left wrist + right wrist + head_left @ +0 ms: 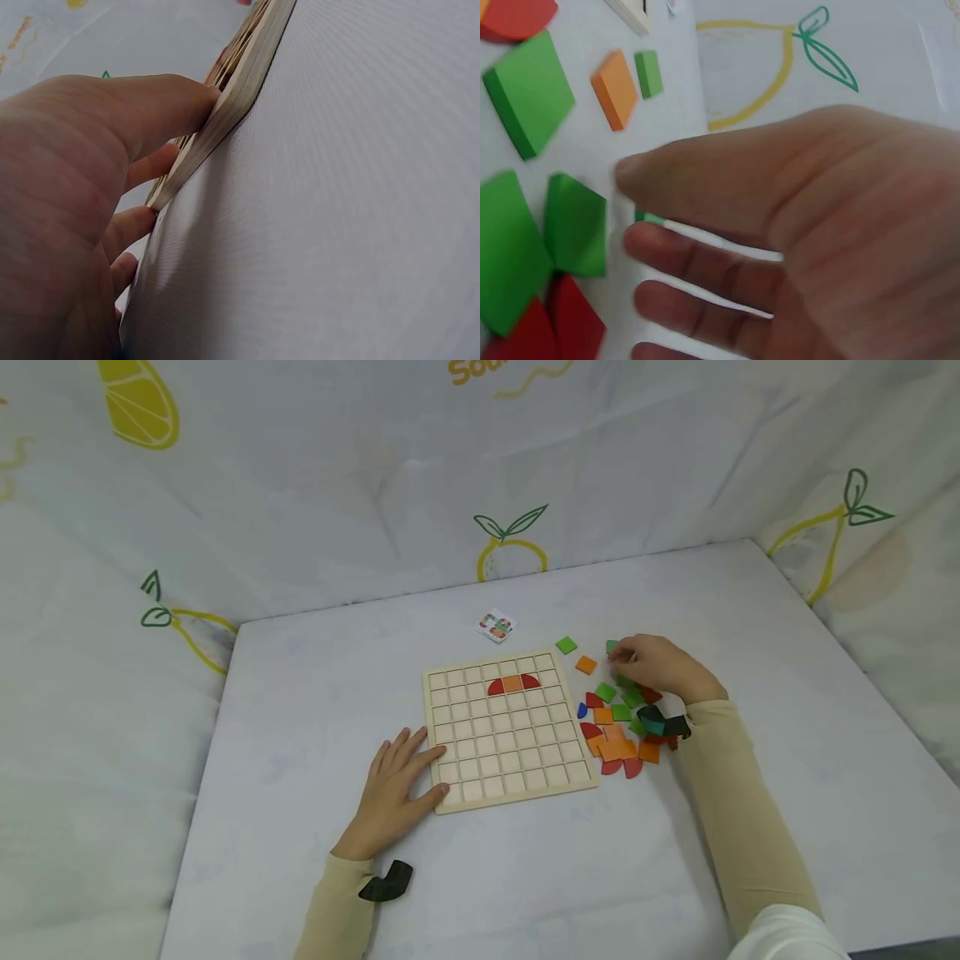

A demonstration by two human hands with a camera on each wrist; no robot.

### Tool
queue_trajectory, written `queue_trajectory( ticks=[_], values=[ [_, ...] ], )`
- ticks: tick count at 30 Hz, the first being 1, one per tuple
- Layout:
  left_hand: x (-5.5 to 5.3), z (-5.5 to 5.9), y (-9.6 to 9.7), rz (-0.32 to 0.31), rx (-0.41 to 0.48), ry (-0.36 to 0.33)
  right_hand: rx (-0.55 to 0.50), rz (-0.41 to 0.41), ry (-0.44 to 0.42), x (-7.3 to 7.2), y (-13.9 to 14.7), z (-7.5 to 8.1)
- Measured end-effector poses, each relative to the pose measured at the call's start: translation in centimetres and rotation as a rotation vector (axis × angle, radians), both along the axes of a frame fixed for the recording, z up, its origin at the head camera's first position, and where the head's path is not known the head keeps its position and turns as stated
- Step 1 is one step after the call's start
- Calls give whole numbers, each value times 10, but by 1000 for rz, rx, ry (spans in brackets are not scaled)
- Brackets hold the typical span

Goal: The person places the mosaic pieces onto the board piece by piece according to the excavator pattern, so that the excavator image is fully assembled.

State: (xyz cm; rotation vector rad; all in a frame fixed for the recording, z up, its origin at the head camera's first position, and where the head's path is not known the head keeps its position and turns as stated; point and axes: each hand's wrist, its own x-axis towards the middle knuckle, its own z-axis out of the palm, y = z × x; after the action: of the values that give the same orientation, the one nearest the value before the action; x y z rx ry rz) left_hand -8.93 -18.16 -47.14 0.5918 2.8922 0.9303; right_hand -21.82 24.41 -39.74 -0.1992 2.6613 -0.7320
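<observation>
A square wooden grid board (pixel 480 760) lies on the table. Near its far edge, an orange square (pixel 512 683) sits between two red rounded pieces (pixel 530 681). My left hand (pixel 393 789) rests at the board's near left corner, fingers spread, thumb on the rim in the left wrist view. Over the far end of the loose pieces, my right hand (pixel 656 667) reaches toward a green piece (pixel 612 646). In the right wrist view that green piece (pixel 649 217) shows partly behind the gap between thumb and forefinger, which stand apart.
Loose orange pieces (pixel 615 749), red quarter rounds (pixel 633 767), green squares (pixel 621 712) and a small blue piece (pixel 582 711) lie scattered right of the board. A small printed card (pixel 497 625) lies beyond the board. White patterned cloth (pixel 337 527) hangs behind the table.
</observation>
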Motion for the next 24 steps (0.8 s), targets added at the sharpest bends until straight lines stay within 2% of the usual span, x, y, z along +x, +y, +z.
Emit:
queue_trajectory(
  ticks=[5, 10, 17, 24],
  values=[
    [0, -1, 0, 4, -9, -1, 36, 22, -53, 2, 6, 4],
    [0, -2, 0, -1, 10, -2, 56, 5, -81, 2, 7, 2],
    [0, -1, 0, -3, 16, -14, 42, -47, -30, -3, -1, -6],
    [1, -2, 0, 1, 3, -17, 16, 3, 51, -3, -6, -13]
  ],
)
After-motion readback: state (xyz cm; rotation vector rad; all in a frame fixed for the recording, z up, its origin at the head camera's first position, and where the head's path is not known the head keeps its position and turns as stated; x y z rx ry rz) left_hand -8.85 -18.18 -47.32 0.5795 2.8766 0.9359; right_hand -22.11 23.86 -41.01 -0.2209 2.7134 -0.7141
